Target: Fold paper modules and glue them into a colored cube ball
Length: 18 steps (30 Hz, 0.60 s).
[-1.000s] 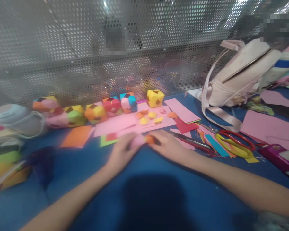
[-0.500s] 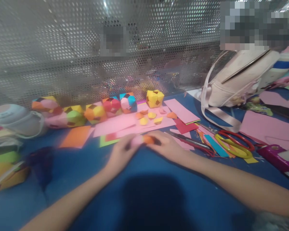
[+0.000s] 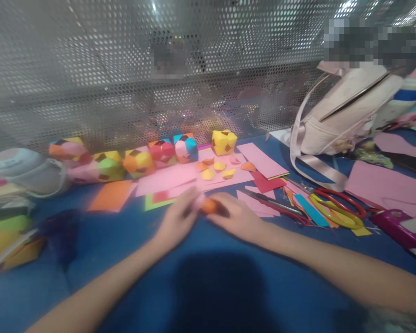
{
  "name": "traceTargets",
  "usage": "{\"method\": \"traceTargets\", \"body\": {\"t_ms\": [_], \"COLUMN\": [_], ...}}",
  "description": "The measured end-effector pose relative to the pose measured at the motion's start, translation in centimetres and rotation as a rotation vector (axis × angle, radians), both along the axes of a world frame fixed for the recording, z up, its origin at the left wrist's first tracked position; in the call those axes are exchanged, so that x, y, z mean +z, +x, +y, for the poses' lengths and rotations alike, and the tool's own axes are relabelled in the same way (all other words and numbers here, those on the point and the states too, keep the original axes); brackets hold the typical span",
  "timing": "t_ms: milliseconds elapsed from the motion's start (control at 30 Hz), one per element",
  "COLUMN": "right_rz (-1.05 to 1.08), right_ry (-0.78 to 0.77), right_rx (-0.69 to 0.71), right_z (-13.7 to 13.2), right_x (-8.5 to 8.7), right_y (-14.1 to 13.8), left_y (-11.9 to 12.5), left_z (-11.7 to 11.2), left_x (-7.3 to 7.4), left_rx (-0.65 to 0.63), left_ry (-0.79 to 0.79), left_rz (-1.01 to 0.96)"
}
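Pink-and-orange paper piece (image 3: pixel 208 206): left hand (image 3: pixel 178 213) and right hand (image 3: pixel 240 215) are pinching it.
Seemingly light and crushable, it is favouring gentle edge holds.

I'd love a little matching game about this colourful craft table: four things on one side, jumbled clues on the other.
Things
1. Orange paper piece
2. Backpack
3. Rightmost folded paper ball
4. Blue paper strip

Clues
A. Pale, with a long strap
B. Yellow
C. Beside the yellow scissor handle
D. Between the left hand and the right hand

Right pairs: 1-D, 2-A, 3-B, 4-C
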State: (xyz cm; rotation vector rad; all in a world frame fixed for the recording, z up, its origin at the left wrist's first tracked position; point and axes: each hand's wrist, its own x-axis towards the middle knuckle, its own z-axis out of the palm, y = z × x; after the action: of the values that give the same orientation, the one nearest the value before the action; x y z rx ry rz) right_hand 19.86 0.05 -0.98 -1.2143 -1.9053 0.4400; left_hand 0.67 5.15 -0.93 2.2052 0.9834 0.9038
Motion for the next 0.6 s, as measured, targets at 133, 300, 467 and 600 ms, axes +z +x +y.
{"method": "traceTargets", "body": {"t_ms": [133,300,467,600], "right_rz": [-0.022,-0.197,-0.495,-0.555], "right_ry": [-0.102,-0.032,-0.099,-0.147], "right_rx": [0.035,0.000,-0.191,-0.236], "right_z": [-1.0,-0.2,5.1,11.0], "right_x": [0.5,1.8,4.4,5.4], "right_y": [-0.9,0.4,3.7,4.9], "left_y": [-0.5,-0.5,-0.1,0.1], "left_z": [0.4,0.7,0.8,0.6], "left_x": [0.5,1.3,0.9,0.6], "left_rx": [0.078,0.210,0.197,0.124], "left_ry": [-0.172,-0.338,-0.312,-0.232], "left_rz": [-0.072,-0.164,-0.135,-0.099]}}
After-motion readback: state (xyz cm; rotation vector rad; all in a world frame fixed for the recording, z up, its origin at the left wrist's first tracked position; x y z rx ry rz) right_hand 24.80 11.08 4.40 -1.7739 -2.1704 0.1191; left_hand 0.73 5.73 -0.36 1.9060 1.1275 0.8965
